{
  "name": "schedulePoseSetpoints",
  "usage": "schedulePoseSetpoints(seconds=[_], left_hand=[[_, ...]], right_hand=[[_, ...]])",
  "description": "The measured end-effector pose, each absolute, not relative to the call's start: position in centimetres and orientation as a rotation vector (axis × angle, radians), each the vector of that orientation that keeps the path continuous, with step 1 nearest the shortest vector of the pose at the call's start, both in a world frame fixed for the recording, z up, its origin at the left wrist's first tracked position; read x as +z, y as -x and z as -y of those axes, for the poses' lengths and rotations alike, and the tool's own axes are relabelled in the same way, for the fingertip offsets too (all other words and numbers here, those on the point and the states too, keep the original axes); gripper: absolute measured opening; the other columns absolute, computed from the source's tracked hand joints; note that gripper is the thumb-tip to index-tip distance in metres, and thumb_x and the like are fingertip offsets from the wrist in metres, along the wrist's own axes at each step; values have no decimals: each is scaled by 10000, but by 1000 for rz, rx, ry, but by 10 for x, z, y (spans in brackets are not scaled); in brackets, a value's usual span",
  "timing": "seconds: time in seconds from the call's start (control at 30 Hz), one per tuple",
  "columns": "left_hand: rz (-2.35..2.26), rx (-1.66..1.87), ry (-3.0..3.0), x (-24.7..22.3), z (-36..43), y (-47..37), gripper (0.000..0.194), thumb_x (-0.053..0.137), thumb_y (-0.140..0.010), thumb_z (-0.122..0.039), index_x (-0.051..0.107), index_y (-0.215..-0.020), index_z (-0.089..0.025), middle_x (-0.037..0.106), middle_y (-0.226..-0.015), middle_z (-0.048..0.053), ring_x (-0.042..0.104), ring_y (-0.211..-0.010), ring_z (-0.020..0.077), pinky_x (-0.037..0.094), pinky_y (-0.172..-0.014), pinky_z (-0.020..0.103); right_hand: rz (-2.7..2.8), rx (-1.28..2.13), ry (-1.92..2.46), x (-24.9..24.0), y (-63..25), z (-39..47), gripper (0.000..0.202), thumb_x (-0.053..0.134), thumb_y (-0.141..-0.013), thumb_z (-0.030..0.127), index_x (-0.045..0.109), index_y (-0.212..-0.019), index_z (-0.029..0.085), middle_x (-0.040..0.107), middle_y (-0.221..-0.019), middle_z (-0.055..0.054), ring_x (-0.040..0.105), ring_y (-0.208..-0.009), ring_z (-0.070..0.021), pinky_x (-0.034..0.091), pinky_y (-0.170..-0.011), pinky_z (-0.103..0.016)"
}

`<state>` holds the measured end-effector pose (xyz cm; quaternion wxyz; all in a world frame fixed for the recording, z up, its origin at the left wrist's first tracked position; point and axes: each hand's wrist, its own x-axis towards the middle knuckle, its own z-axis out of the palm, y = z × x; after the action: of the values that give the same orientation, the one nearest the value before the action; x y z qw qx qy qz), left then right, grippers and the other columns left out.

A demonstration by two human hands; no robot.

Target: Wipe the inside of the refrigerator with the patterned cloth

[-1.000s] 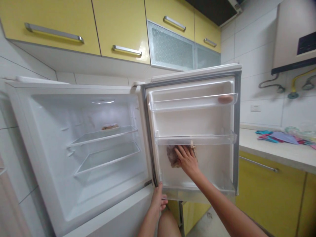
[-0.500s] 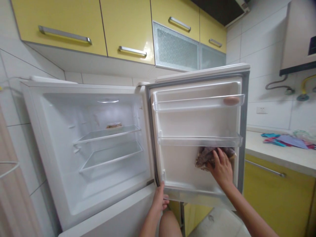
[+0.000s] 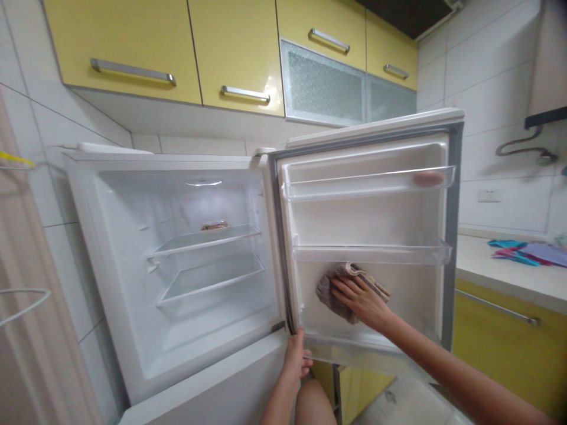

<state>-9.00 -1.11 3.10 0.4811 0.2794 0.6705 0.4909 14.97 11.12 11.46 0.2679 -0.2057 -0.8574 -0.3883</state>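
Observation:
My right hand (image 3: 361, 298) presses a brown cloth (image 3: 330, 289) with pale trim against the inner panel of the open refrigerator door (image 3: 367, 221), under the middle shelf. Its fingers lie across the cloth and hold it there. Down at the lower hinge-side corner of the door, my left hand (image 3: 296, 357) grips the edge, thumb up and fingers curled around it. To the left, the refrigerator compartment (image 3: 199, 321) stands open, with two glass shelves and a small package (image 3: 214, 225) on the upper one.
Clear door shelves (image 3: 372, 254) jut out above my right hand; the top one holds a reddish-brown oval item (image 3: 428, 178). Yellow cabinets (image 3: 234, 53) hang overhead. At right, a countertop (image 3: 476, 254) carries colourful cloths (image 3: 527, 251). A knee shows beneath the door.
My right hand has slid the cloth leftward across the door panel, from near its outer side toward the middle. My left hand keeps its grip on the corner. The view has shifted slightly left.

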Motion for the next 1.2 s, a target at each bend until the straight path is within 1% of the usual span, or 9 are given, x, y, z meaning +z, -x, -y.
schedulePoseSetpoints(seconds=[0.13,0.23,0.33,0.4,0.5,0.6,0.83,1.07,1.2], left_hand=[[-1648,1174,-678,31,12,93,695,338,-853,-773,527,-1245,-231,698,-882,61,622,-619,137,438,-573,243],[-1667,1147,-666,32,11,96,674,288,-885,-745,513,-1272,-242,700,-892,58,628,-621,131,436,-578,240],[-1677,1130,-652,34,10,97,687,265,-887,-747,510,-1273,-233,694,-896,59,618,-615,127,423,-558,232],[-1680,1123,-646,35,10,98,691,264,-886,-744,512,-1264,-220,686,-877,58,603,-602,126,409,-538,225],[-1676,1127,-649,36,12,100,695,275,-879,-747,519,-1252,-214,674,-838,49,588,-594,126,397,-522,215],[-1668,1140,-658,38,14,100,704,287,-874,-757,523,-1258,-217,676,-828,48,596,-613,130,407,-532,217],[-1668,1135,-678,41,19,102,759,316,-834,-804,533,-1275,-225,703,-837,54,635,-673,165,424,-551,242],[-1654,1143,-692,38,19,105,858,375,-725,-904,556,-1225,-231,711,-870,57,639,-679,154,432,-568,233],[-1652,1145,-702,35,17,105,866,374,-732,-900,534,-1245,-221,706,-899,66,630,-672,149,438,-573,235]], right_hand=[[2185,-945,755,127,-90,-99,561,634,-882,222,516,-1431,226,422,-1592,-112,374,-1444,-316,255,-1173,-529],[2191,-968,677,122,-71,-98,502,634,-901,268,551,-1393,206,463,-1561,-128,390,-1431,-320,271,-1161,-532],[2297,-1001,472,108,-80,-104,435,633,-914,293,598,-1339,206,510,-1521,-122,433,-1398,-299,298,-1148,-520],[2439,-1006,233,99,-95,-108,324,613,-930,279,664,-1245,219,556,-1481,-88,469,-1366,-256,304,-1153,-486],[2594,-998,-86,89,-109,-112,144,612,-934,281,755,-955,285,670,-1333,40,534,-1271,-159,307,-1160,-380],[2630,-999,-160,83,-104,-113,167,647,-901,260,751,-777,303,725,-1204,93,549,-1221,-124,314,-1145,-327],[2639,-982,-82,83,-107,-107,167,648,-881,235,760,-774,299,720,-1224,75,506,-1270,-141,306,-1149,-355],[2713,-867,-51,82,-209,-107,336,587,-829,95,769,-785,375,713,-1235,110,492,-1313,-96,334,-1150,-329],[2762,-804,115,76,-257,-106,375,577,-771,59,778,-828,371,734,-1193,96,492,-1327,-97,328,-1173,-318]])
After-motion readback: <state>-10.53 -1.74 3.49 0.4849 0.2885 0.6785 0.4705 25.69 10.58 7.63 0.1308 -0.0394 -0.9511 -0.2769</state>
